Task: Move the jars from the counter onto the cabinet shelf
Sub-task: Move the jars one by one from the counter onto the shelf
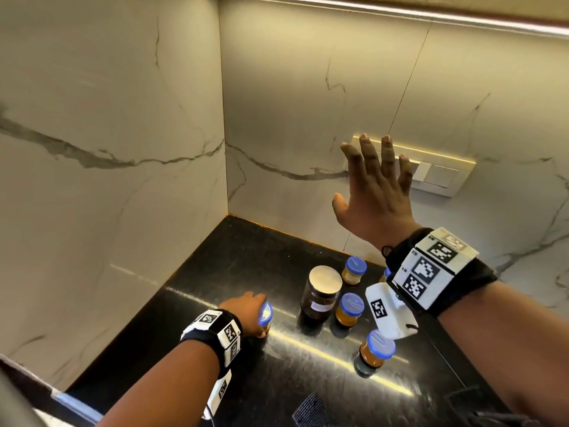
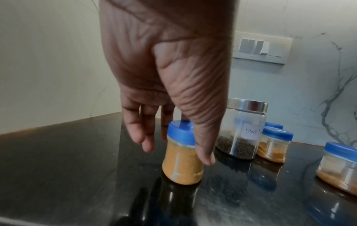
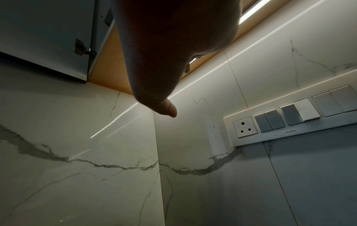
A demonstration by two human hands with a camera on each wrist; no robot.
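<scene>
A small spice jar [image 2: 181, 154] with a blue lid and orange powder stands on the black counter [image 1: 191, 349]. My left hand [image 1: 258, 315] grips it, thumb [image 2: 204, 149] on its right side and fingers [image 2: 142, 137] behind and to its left. To its right stand a tall glass jar [image 1: 323, 291] with a steel lid, holding dark peppercorns, and three more blue-lidded jars [image 1: 355, 269] [image 1: 351, 308] [image 1: 377, 349]. My right hand [image 1: 369, 180] is raised in front of the back wall, fingers spread, holding nothing. The cabinet [image 3: 48, 38] shows only its underside and a door edge; its shelf is hidden.
Marble walls meet in a corner [image 1: 226, 180] behind the counter. A switch and socket panel [image 1: 437, 175] sits on the back wall behind my right hand. A light strip [image 1: 400, 13] runs under the cabinet. A further blue lid [image 1: 386, 272] peeks from behind my right wrist.
</scene>
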